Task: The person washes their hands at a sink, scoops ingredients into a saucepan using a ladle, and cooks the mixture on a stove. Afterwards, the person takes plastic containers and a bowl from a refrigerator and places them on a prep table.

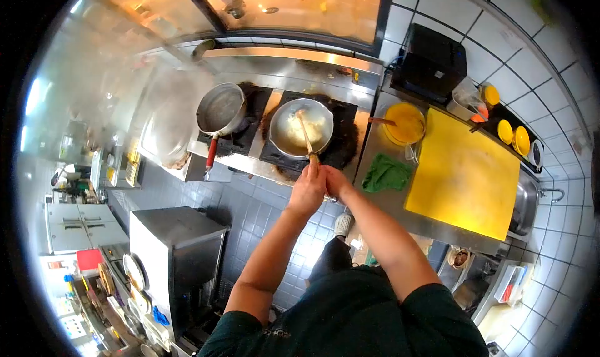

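A metal pan [282, 123] with pale, lumpy food [303, 131] in it sits on the right burner of the stove. A wooden utensil [306, 132] dips into the food, its handle pointing toward me. My left hand [307, 189] is closed around the lower end of that handle, at the pan's near edge. Close beside it, touching or nearly so, my right hand [336, 183] is closed at the same place; what it grips is hidden.
On the left burner stands a pot [221, 109] with a red handle [211, 154]. Right of the stove are a bowl of yellow food [409, 124], a green cloth [386, 173] and a yellow board [465, 169]. A sink [526, 201] lies far right. Steam rises at the left.
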A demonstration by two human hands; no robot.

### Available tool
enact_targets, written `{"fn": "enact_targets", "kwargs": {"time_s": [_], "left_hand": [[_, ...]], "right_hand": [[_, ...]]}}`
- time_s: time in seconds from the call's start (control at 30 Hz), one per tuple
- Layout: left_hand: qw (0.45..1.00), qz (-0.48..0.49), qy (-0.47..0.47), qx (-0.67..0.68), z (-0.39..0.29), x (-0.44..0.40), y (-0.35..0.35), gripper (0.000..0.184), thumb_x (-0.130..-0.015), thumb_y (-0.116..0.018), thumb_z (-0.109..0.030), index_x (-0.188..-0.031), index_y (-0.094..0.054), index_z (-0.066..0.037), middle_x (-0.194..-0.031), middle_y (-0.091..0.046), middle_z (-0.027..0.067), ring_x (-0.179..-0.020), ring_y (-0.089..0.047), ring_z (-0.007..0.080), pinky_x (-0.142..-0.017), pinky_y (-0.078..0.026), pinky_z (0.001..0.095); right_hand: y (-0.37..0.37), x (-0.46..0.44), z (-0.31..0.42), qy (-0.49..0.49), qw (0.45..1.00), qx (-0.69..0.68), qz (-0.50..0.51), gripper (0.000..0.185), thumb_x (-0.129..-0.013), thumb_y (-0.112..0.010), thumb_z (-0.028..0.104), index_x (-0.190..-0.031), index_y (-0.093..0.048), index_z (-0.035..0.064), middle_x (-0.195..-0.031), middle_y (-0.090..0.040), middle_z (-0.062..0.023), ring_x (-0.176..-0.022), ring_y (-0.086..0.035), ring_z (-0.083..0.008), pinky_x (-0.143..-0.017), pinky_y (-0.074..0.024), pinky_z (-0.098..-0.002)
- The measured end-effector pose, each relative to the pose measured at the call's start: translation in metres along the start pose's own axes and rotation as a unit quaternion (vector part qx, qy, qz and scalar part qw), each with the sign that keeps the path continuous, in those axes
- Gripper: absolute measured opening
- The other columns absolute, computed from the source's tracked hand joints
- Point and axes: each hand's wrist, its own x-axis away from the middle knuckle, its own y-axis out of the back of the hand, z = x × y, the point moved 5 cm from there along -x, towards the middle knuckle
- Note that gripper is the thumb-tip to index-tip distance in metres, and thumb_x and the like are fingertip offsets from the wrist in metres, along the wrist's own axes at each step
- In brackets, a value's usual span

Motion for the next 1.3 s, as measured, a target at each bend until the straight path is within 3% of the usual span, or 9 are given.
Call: {"fn": "enact_targets", "kwargs": {"time_s": [0.37, 0.4, 0.47, 0.57, 0.83, 0.93, 1.03, 1.17, 1.3], "left_hand": [[0.988, -0.083, 0.067, 0.109, -0.002, 0.016, -0.023, 0.06, -0.081, -0.062, 0.002, -0.139, -0.045, 0.001, -0.138, -0.044, 0.0296, -0.124, -0.05, 0.042, -0.102, -0.045, 0.045], [0.962, -0.103, 0.119, 0.223, 0.006, 0.024, -0.031, 0.063, -0.083, -0.061, 0.003, -0.143, -0.043, 0.0, -0.141, -0.044, 0.0275, -0.127, -0.049, 0.0396, -0.106, -0.043, 0.0439], [0.739, -0.189, 0.31, 0.568, 0.019, 0.046, -0.058, 0.061, -0.094, -0.061, -0.015, -0.148, -0.036, -0.001, -0.138, -0.05, 0.0149, -0.126, -0.05, 0.0261, -0.104, -0.044, 0.0394], [0.573, -0.18, 0.456, 0.657, 0.031, 0.037, -0.088, 0.053, -0.094, -0.058, -0.021, -0.142, -0.041, -0.004, -0.118, -0.06, 0.0148, -0.101, -0.062, 0.0268, -0.082, -0.053, 0.039], [0.502, -0.127, 0.493, 0.699, 0.053, 0.025, -0.127, 0.037, -0.093, -0.058, -0.046, -0.106, -0.058, -0.011, -0.074, -0.06, 0.0086, -0.056, -0.057, 0.02, -0.045, -0.044, 0.0327], [0.553, -0.121, 0.509, 0.648, 0.042, 0.03, -0.084, 0.036, -0.095, -0.056, -0.045, -0.105, -0.063, -0.01, -0.072, -0.06, 0.0062, -0.05, -0.052, 0.0172, -0.044, -0.042, 0.0316], [0.545, -0.094, 0.526, 0.646, 0.054, 0.033, -0.085, 0.039, -0.095, -0.056, -0.046, -0.109, -0.063, -0.01, -0.071, -0.06, 0.0064, -0.049, -0.052, 0.0168, -0.043, -0.041, 0.0313], [0.556, -0.099, 0.511, 0.648, 0.068, 0.037, -0.095, 0.045, -0.094, -0.055, -0.054, -0.085, -0.06, -0.01, -0.066, -0.058, 0.0066, -0.046, -0.051, 0.0193, -0.041, -0.042, 0.0329], [0.501, -0.12, 0.468, 0.718, 0.057, 0.036, -0.083, 0.044, -0.095, -0.053, -0.055, -0.098, -0.061, -0.012, -0.076, -0.061, 0.0065, -0.06, -0.058, 0.0198, -0.047, -0.045, 0.0324]], "right_hand": [[0.12, 0.191, 0.024, 0.156, 0.938, 0.193, -0.243, 0.05, -0.099, -0.06, 0.03, -0.139, -0.049, 0.002, -0.13, -0.059, -0.0168, -0.114, -0.062, -0.0229, -0.091, -0.0528, -0.0363], [0.13, 0.206, 0.048, 0.191, 0.907, 0.254, -0.276, 0.048, -0.098, -0.062, 0.026, -0.137, -0.05, 0.0015, -0.131, -0.059, -0.0175, -0.116, -0.061, -0.0246, -0.093, -0.0517, -0.0374], [0.128, 0.249, 0.111, 0.255, 0.827, 0.371, -0.337, 0.045, -0.095, -0.065, 0.019, -0.134, -0.053, 0.0006, -0.132, -0.058, -0.0189, -0.119, -0.059, -0.0281, -0.098, -0.0496, -0.0398], [0.121, 0.277, 0.218, 0.384, 0.605, 0.556, -0.422, 0.041, -0.09, -0.069, 0.013, -0.127, -0.057, 0.0, -0.132, -0.057, -0.0196, -0.121, -0.057, -0.0336, -0.102, -0.0465, -0.0416], [0.085, 0.277, 0.466, 0.487, 0.33, 0.629, -0.509, 0.039, -0.087, -0.07, 0.014, -0.123, -0.06, 0.0012, -0.13, -0.058, -0.0172, -0.122, -0.054, -0.0351, -0.1, -0.0469, -0.0423], [0.119, 0.246, 0.524, 0.368, 0.649, 0.445, -0.496, 0.041, -0.087, -0.073, 0.021, -0.12, -0.06, -0.0004, -0.123, -0.062, -0.0162, -0.114, -0.059, -0.0296, -0.094, -0.0499, -0.0376], [0.137, 0.185, 0.542, 0.435, 0.825, 0.174, -0.317, 0.044, -0.087, -0.075, 0.026, -0.117, -0.06, -0.0027, -0.114, -0.064, -0.014, -0.104, -0.061, -0.0237, -0.088, -0.0509, -0.0325], [0.115, 0.136, 0.565, 0.454, 0.864, -0.034, -0.214, 0.042, -0.09, -0.072, 0.022, -0.12, -0.057, -0.0052, -0.11, -0.061, -0.0134, -0.1, -0.059, -0.0242, -0.089, -0.051, -0.0341], [0.108, 0.105, 0.583, 0.464, 0.859, -0.131, -0.171, 0.04, -0.092, -0.069, 0.017, -0.122, -0.054, -0.0047, -0.119, -0.058, -0.0161, -0.108, -0.057, -0.0274, -0.093, -0.0503, -0.0383]]}}
